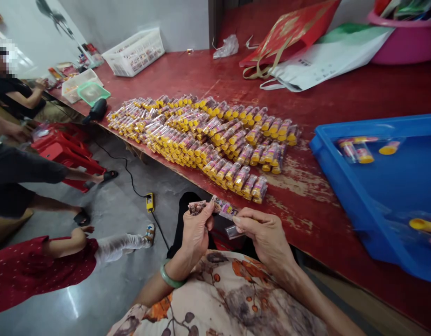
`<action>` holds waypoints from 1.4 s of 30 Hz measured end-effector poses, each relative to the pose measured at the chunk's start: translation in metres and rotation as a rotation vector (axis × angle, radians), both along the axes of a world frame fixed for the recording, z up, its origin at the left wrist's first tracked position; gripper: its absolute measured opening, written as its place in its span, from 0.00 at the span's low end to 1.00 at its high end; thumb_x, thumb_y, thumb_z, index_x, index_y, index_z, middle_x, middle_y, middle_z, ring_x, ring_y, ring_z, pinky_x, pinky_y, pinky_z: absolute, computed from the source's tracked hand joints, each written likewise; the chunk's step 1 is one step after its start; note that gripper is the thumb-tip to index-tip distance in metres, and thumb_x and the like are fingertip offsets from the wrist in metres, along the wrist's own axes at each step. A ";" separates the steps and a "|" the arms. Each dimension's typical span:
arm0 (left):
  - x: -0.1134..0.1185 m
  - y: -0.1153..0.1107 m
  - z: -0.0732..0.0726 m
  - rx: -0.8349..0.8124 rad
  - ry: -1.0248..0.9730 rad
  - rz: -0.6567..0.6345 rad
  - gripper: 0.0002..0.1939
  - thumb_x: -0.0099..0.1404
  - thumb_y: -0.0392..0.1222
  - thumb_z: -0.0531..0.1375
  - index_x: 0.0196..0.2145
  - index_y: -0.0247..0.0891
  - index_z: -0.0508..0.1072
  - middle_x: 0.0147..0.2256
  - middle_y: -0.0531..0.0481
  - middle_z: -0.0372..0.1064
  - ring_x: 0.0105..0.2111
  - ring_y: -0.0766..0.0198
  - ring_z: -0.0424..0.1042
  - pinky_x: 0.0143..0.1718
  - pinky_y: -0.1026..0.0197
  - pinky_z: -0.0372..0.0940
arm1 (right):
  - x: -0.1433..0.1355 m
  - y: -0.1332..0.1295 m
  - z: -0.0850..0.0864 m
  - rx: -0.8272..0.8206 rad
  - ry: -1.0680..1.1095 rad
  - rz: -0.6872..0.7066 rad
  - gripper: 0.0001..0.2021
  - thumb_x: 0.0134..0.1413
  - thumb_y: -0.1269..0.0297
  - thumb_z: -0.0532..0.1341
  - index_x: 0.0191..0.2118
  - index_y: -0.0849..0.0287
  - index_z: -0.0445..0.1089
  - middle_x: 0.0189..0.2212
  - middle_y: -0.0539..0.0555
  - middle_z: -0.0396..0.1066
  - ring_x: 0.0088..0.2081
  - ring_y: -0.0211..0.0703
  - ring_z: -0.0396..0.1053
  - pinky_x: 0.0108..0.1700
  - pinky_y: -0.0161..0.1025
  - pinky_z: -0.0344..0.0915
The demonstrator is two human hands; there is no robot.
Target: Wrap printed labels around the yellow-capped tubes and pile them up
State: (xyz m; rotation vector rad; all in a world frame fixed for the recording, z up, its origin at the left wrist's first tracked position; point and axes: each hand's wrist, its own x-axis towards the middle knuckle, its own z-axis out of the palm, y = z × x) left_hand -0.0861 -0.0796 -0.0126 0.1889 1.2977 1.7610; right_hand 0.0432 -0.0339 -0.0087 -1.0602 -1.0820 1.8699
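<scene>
My left hand (196, 231) is closed, with its thumb pressing on a small stack of printed paper slips (197, 207). A colourful printed slip (224, 208) stretches from that hand to the fingertips of my right hand (264, 233). Those right fingers are pinched on the slip's end, and a clear plastic piece like a small tube (233, 232) sticks out below them; its far end is hidden. Just beyond my hands, a long pile of clear-wrapped tubes with yellow ends (187, 144) lies in rows along the table's near edge.
On the red table (306, 191), a blue tray (341, 200) at right holds a few tubes. A white basket (135, 53), a green tray (93, 93), bags (327, 60) and a pink basin (404, 46) stand further back. People and red stools (66, 156) are at left.
</scene>
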 end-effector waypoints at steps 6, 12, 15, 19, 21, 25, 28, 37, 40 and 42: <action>0.005 -0.004 -0.002 0.005 -0.042 -0.082 0.17 0.48 0.46 0.71 0.25 0.33 0.69 0.18 0.59 0.57 0.15 0.78 0.51 0.16 0.70 0.46 | -0.005 0.001 0.006 -0.175 0.056 -0.085 0.09 0.29 0.64 0.70 0.18 0.62 0.72 0.16 0.48 0.62 0.20 0.31 0.56 0.23 0.30 0.54; 0.007 -0.009 0.002 0.043 -0.106 -0.119 0.20 0.46 0.50 0.71 0.25 0.34 0.67 0.18 0.59 0.59 0.15 0.77 0.52 0.17 0.69 0.47 | -0.004 0.002 0.000 -0.168 0.045 -0.147 0.09 0.29 0.64 0.71 0.19 0.62 0.73 0.16 0.49 0.64 0.20 0.32 0.57 0.22 0.30 0.52; 0.007 -0.009 0.002 0.044 -0.131 -0.113 0.21 0.45 0.49 0.72 0.28 0.34 0.68 0.22 0.55 0.64 0.15 0.78 0.53 0.16 0.70 0.47 | -0.003 0.003 0.000 -0.202 0.049 -0.182 0.11 0.26 0.63 0.72 0.19 0.62 0.73 0.15 0.50 0.64 0.19 0.32 0.57 0.21 0.30 0.50; 0.009 -0.006 0.002 -0.017 -0.113 -0.159 0.18 0.47 0.44 0.71 0.23 0.34 0.66 0.16 0.60 0.56 0.14 0.77 0.51 0.16 0.70 0.46 | -0.005 0.001 0.001 -0.194 0.047 -0.160 0.12 0.26 0.62 0.72 0.19 0.62 0.72 0.15 0.50 0.64 0.19 0.32 0.58 0.22 0.31 0.53; 0.009 -0.004 0.003 -0.032 -0.092 -0.148 0.18 0.49 0.44 0.70 0.22 0.34 0.64 0.15 0.61 0.54 0.14 0.78 0.50 0.15 0.70 0.45 | -0.003 0.000 0.001 -0.172 0.031 -0.119 0.13 0.29 0.61 0.72 0.19 0.63 0.72 0.16 0.50 0.64 0.20 0.32 0.58 0.23 0.31 0.54; 0.003 -0.002 0.006 -0.017 -0.128 -0.122 0.17 0.50 0.42 0.70 0.24 0.34 0.64 0.16 0.62 0.54 0.14 0.78 0.50 0.15 0.70 0.45 | 0.013 0.003 -0.003 -0.087 0.017 -0.011 0.14 0.38 0.57 0.71 0.25 0.63 0.72 0.18 0.49 0.63 0.19 0.30 0.54 0.21 0.30 0.47; 0.000 -0.002 0.008 0.009 -0.178 -0.129 0.17 0.51 0.42 0.70 0.26 0.35 0.65 0.17 0.62 0.55 0.13 0.79 0.49 0.14 0.71 0.44 | 0.028 0.005 -0.009 0.092 0.052 -0.009 0.11 0.46 0.58 0.68 0.32 0.61 0.73 0.19 0.47 0.61 0.21 0.30 0.53 0.23 0.31 0.48; 0.003 -0.001 0.011 -0.004 -0.245 -0.131 0.19 0.50 0.43 0.71 0.25 0.34 0.64 0.17 0.62 0.55 0.13 0.80 0.48 0.14 0.72 0.43 | 0.030 -0.006 -0.002 0.553 -0.047 -0.078 0.04 0.56 0.66 0.63 0.38 0.55 0.71 0.38 0.51 0.67 0.36 0.38 0.65 0.35 0.34 0.62; 0.003 -0.002 0.013 -0.007 -0.271 -0.143 0.19 0.50 0.44 0.70 0.24 0.35 0.62 0.17 0.62 0.54 0.13 0.80 0.49 0.14 0.72 0.44 | 0.027 -0.007 0.004 0.769 -0.138 -0.090 0.04 0.56 0.69 0.62 0.38 0.56 0.70 0.37 0.52 0.68 0.38 0.39 0.67 0.38 0.35 0.65; 0.003 -0.003 0.014 -0.010 -0.311 -0.163 0.20 0.50 0.44 0.71 0.25 0.35 0.63 0.18 0.61 0.55 0.13 0.80 0.50 0.14 0.72 0.44 | 0.024 -0.006 0.005 0.935 -0.221 -0.122 0.06 0.55 0.71 0.62 0.39 0.57 0.69 0.37 0.52 0.69 0.38 0.39 0.68 0.40 0.36 0.66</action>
